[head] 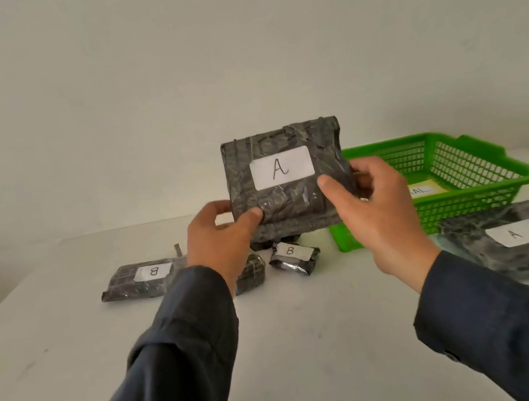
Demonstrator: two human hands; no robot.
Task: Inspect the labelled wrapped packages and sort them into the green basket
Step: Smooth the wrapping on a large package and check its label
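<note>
Head view. I hold both arms extended forward over the tabletop [314,348], forearms in dark sleeves converging toward the middle.

My left hand [224,238] grips the lower left corner of the held package [290,196]: thumb on the front face, fingers curled behind it. My right hand [373,217] grips the lower right edge the same way, thumb pressed just below the white label [281,167], fingers wrapped round the back. Both grips are closed on this one package.

The held package is upright, clear of the tabletop, raised above its middle. Its label faces me and reads "A".

The green basket [464,203] stands toward the far right corner of the tabletop, just behind my right hand. A yellow card [424,189] lies in it; its lettering is partly hidden and possibly ends in "AL".

A second "A" package [522,239] lies flat at the right edge, just in front of the basket. A long "B" package [140,280] lies left of my left wrist. A small "B" package [294,258] lies below the held one. A small wrapped bundle [250,272] sits partly hidden beside my left wrist.
</note>
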